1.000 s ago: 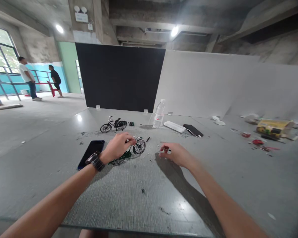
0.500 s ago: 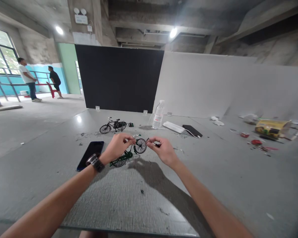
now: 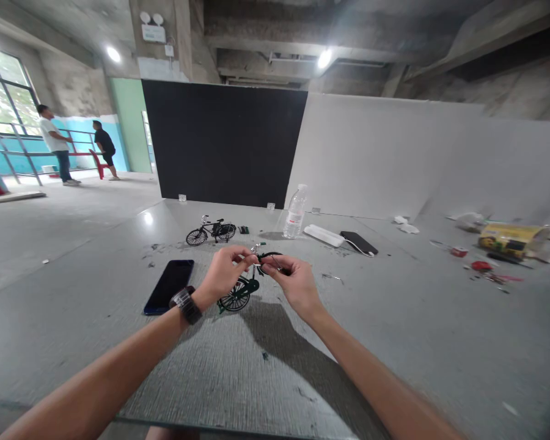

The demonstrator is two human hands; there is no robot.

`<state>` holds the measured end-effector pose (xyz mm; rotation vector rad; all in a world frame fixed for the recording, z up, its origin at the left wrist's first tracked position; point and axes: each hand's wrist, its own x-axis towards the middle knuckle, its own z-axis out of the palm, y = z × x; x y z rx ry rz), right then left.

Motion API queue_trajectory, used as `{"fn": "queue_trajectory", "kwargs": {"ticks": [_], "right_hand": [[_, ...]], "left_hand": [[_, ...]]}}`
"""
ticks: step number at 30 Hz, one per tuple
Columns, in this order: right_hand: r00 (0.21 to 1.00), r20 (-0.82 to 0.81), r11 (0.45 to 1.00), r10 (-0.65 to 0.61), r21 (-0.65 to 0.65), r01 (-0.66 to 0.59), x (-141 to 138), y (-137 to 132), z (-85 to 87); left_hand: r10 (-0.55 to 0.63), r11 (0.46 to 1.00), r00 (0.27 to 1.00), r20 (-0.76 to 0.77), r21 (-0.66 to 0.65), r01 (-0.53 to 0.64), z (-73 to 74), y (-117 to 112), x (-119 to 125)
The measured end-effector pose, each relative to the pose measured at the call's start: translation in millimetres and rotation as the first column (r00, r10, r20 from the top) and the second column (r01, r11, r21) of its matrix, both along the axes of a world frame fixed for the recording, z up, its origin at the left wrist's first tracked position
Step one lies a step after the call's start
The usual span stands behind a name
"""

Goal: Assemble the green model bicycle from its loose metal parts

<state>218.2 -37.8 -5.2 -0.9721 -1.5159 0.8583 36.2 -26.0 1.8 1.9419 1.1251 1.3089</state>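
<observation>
My left hand [image 3: 224, 273] pinches the upper frame of a small green model bicycle [image 3: 253, 285], just below its handlebar. The bicycle is tilted, with its rear wheel low over the table and its front wheel partly hidden behind my fingers. My right hand [image 3: 297, 282] is closed close beside the front wheel, thumb and fingertips together at the front of the frame. Between its fingers shows a small thin piece with a dark end, too small to name. Farther back stands a black model bicycle [image 3: 211, 231], with a small dark part [image 3: 244, 230] beside it.
A smartphone [image 3: 168, 287] lies by my left wrist. Behind my hands are a water bottle [image 3: 295, 214], a white power strip-like bar [image 3: 324, 235] and a black power bank [image 3: 359, 242]. A bent metal key [image 3: 333, 278] and a yellow bag [image 3: 511, 240] lie rightward. Two people stand far left.
The bicycle has turned and shifted right, so its front wheel is now more covered. My right hand has moved in against the frame, closer to my left.
</observation>
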Motion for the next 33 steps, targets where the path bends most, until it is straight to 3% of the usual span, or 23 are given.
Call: {"fn": "queue_trajectory", "kwargs": {"ticks": [10,17,29,33], "right_hand": [[0.999,0.042,0.998,-0.007,0.060,0.005,-3,-5,2.9],[0.968,0.219,0.958,-0.124,0.280,0.060,-1,-16,11.8],[0.985,0.109,0.986,-0.133,0.111,0.121,1,-10,9.3],[0.991,0.090,0.990,-0.095,0.117,0.084,2,-8,7.2]], "left_hand": [[-0.001,1.000,0.997,0.075,0.018,0.000,-6.6,3,4],[0.021,1.000,0.997,0.071,0.021,-0.023,-4.0,1,3],[-0.034,0.999,0.990,0.139,0.006,0.033,-9.1,3,7],[-0.055,0.998,0.981,0.185,-0.004,0.056,-10.5,2,9]]}}
